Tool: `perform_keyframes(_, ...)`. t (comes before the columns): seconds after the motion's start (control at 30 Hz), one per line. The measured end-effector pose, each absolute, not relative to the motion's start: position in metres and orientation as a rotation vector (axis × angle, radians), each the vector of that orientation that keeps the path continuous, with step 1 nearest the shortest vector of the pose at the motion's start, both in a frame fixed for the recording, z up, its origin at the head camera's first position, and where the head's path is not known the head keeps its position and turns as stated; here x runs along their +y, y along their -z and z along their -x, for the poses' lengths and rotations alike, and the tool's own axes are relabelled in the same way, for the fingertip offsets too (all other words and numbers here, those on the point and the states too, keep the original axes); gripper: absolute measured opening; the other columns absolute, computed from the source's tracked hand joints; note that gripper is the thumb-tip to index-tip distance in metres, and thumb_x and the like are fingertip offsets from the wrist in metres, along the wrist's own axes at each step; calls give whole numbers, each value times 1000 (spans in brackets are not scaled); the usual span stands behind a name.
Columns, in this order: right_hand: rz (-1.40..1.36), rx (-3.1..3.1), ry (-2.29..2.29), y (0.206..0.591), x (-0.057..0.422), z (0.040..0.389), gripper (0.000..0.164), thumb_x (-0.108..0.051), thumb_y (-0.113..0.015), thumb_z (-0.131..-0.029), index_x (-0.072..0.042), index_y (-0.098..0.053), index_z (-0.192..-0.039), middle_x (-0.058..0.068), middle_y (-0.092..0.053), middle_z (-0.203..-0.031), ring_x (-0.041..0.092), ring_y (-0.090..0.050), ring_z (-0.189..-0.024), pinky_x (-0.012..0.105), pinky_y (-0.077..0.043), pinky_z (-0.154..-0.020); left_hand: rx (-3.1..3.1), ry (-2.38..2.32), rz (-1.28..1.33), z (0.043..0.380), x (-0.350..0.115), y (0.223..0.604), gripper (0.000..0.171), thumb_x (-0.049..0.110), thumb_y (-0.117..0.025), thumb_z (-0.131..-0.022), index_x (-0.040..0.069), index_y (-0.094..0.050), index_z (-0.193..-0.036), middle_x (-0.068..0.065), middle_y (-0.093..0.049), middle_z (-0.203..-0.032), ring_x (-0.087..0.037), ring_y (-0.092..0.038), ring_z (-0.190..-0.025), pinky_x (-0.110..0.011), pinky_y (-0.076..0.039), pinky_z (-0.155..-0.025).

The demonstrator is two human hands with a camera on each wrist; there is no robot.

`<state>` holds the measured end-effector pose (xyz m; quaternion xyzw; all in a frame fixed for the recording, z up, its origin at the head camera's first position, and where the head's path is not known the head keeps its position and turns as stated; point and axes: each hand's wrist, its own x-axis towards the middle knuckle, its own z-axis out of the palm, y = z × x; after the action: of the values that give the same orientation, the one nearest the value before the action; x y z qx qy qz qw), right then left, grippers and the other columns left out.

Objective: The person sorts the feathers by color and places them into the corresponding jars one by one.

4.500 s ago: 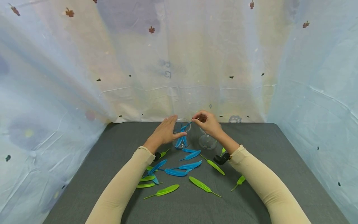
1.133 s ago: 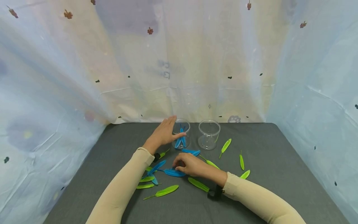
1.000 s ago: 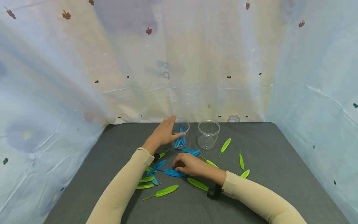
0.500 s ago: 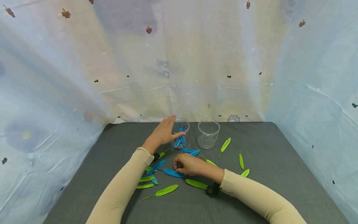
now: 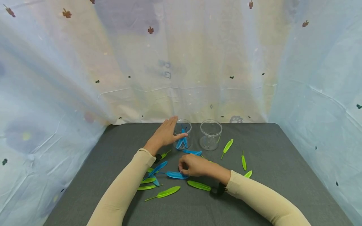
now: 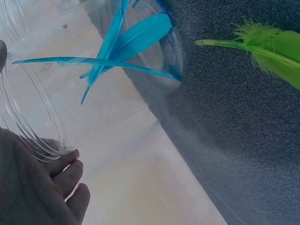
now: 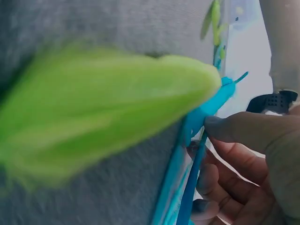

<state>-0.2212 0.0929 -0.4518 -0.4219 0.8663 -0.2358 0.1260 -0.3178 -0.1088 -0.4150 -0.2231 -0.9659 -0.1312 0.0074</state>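
My left hand (image 5: 164,135) holds the left clear jar (image 5: 185,120) near its rim, the thumb across the near side. In the left wrist view, its fingers curl around the rim. Inside that jar stand several blue feathers (image 6: 143,37), their quills crossing. Low over the table, my right hand (image 5: 195,166) pinches a blue feather (image 7: 191,187) between thumb and index finger, as the right wrist view shows. Another blue feather (image 5: 176,175) lies just under those fingertips. A green feather (image 5: 199,185) rests below the right wrist.
A second clear jar (image 5: 211,147) stands to the right of the first. One blue feather (image 5: 192,152) lies in front of the jars. Blue and green feathers overlap by the left forearm (image 5: 148,180). Further green feathers (image 5: 227,148) are scattered at right on the grey cloth (image 5: 268,147).
My right hand has come down from the left jar's rim, where it held a blue feather, to the blue feathers on the table. Lately it shifted slightly right. The left hand stayed put.
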Motion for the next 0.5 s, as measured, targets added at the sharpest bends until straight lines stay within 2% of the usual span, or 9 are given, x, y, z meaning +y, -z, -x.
perform_keyframes(0.5, 1192, 2493, 837, 439, 119, 221, 10, -10, -71, -105, -15, -70, -97, -10, -66, -91, 5, -55, -70, 22, -50, -63, -3022, 394, 689, 319, -107, 414, 112, 79, -52, -99, 7, -9, -174, -14, -14, -180, -32, -15, -166, -47, -7, -137)
